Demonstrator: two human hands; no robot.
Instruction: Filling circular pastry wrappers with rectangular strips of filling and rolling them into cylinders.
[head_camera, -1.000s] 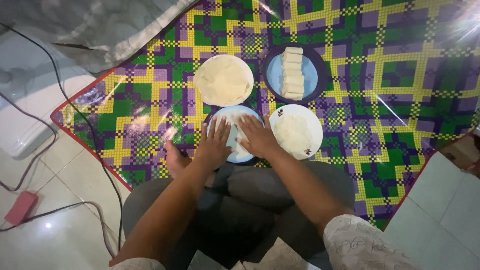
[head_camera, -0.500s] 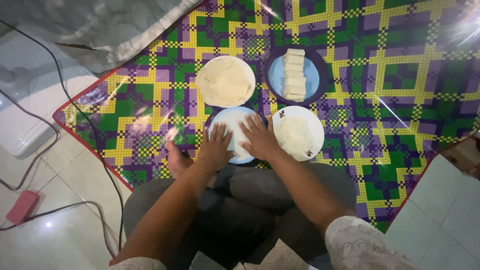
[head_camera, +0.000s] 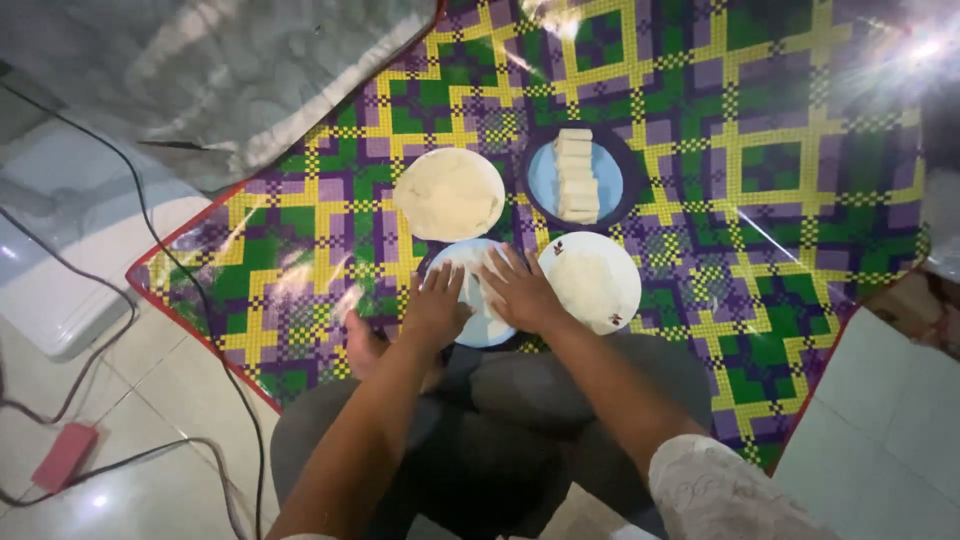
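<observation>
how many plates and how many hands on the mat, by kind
blue plates: 2, the one under both hands and the dark-rimmed one with pale rolls
white plate with pale filling: 1
round pale wrapper stack: 1
hands: 2, left hand and right hand, flat on the near blue plate
total: 6

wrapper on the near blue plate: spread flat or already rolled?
Spread flat. The white wrapper lies open across the blue plate, with the left hand and right hand pressed palm-down on it; no fold shows.
</observation>
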